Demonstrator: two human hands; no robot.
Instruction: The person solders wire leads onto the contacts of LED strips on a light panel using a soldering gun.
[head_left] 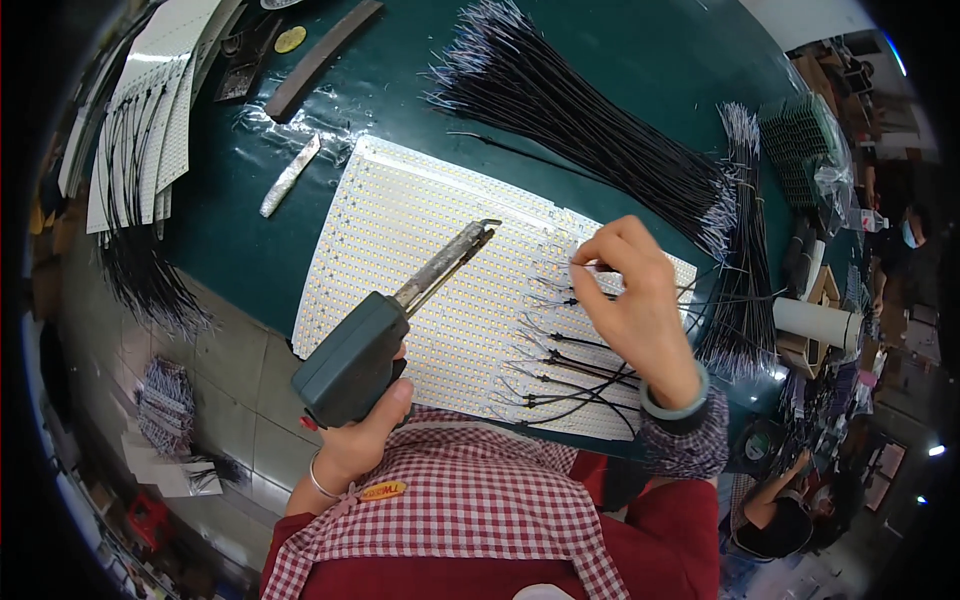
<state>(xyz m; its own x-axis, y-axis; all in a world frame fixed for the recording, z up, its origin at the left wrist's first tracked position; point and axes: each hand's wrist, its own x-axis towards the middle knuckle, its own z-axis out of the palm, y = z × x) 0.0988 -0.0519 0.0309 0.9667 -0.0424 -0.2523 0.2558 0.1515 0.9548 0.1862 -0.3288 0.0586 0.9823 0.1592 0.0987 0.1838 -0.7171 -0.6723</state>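
Note:
My left hand (365, 425) is wrapped round the handle of a dark green soldering gun (350, 355). Its bent metal tip points up and to the right, over a white LED board (420, 240) dotted with rows of small yellow chips. Over the board's right side, my right hand (632, 285) pinches a thin black cable near its end; the fingers hide part of it. Below that hand, several short black cables (575, 363) with bared, splayed wire ends lie across the board's right edge.
A large bundle of black cables (590, 110) lies beyond the board, with another bundle (738, 230) at the right. A silver-wrapped blade-like tool (290, 178) and a dark bar (322, 60) are at upper left. Stacked boards with cables (150, 120) overhang the far left edge. People sit at right.

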